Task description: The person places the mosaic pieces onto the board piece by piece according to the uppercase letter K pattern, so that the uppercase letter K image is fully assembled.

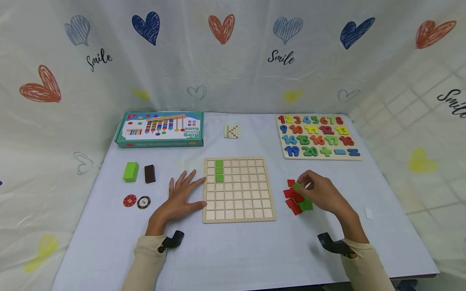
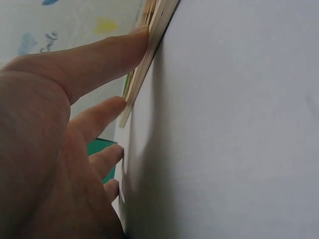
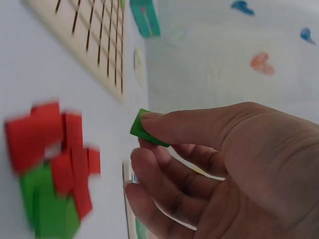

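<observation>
A wooden grid board [image 1: 239,190] lies flat in the middle of the table, with green square tiles [image 1: 219,178] in its second column near the top. My left hand [image 1: 182,198] is spread along the board's left side, thumb and index fingertips touching its edge. In the right wrist view, my right hand [image 3: 199,154] pinches a green tile [image 3: 144,130] between thumb and fingers. It is above a loose pile of red tiles [image 1: 293,205] and green tiles [image 1: 306,205], right of the board. The pile shows blurred in the right wrist view.
At the back stand a ring game box [image 1: 164,130], a small pattern card [image 1: 232,131] and a number puzzle board [image 1: 320,137]. On the left lie a green block [image 1: 131,172], a dark brown block [image 1: 149,173], a red chip [image 1: 129,200] and a black-and-white chip [image 1: 143,202].
</observation>
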Demonstrator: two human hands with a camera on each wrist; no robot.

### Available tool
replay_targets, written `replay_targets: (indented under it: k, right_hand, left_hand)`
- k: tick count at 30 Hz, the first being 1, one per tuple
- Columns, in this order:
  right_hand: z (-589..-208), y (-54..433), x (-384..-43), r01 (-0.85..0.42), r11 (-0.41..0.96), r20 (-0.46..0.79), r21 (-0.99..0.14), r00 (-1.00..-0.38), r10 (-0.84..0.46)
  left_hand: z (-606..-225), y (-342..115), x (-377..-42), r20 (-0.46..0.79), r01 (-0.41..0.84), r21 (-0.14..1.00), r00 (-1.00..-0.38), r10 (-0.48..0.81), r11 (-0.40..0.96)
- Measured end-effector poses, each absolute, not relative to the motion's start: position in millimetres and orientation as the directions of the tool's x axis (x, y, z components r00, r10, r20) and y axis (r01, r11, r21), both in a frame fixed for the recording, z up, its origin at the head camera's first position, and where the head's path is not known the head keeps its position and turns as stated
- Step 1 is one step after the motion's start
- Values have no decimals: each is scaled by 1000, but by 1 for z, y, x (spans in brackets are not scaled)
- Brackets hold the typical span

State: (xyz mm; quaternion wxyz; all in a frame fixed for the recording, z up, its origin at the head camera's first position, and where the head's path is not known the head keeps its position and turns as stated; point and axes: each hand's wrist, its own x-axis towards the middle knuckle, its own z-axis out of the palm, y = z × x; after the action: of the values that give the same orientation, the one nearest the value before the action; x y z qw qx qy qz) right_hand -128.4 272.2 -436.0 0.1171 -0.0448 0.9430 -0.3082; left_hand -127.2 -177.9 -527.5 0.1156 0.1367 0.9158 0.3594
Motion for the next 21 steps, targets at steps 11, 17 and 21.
replay_targets:
  k: [11,17,21]
  right_hand:
    - [-439,168,-162,-264,744,-107,-614,-906,-410]
    - [-452,125,-164,-305,740,-109,-600,-885,-454]
    - [-458,98,-163,-354,744,-94,-566,-870,-485]
  left_hand:
    - [-528,-177,-127,-97,175,700,-937,335,692]
    - [-528,-177,-128,-106,171,695,-936,335,698]
    - [-529,-178,-128,-107,170,691,-937,332,703]
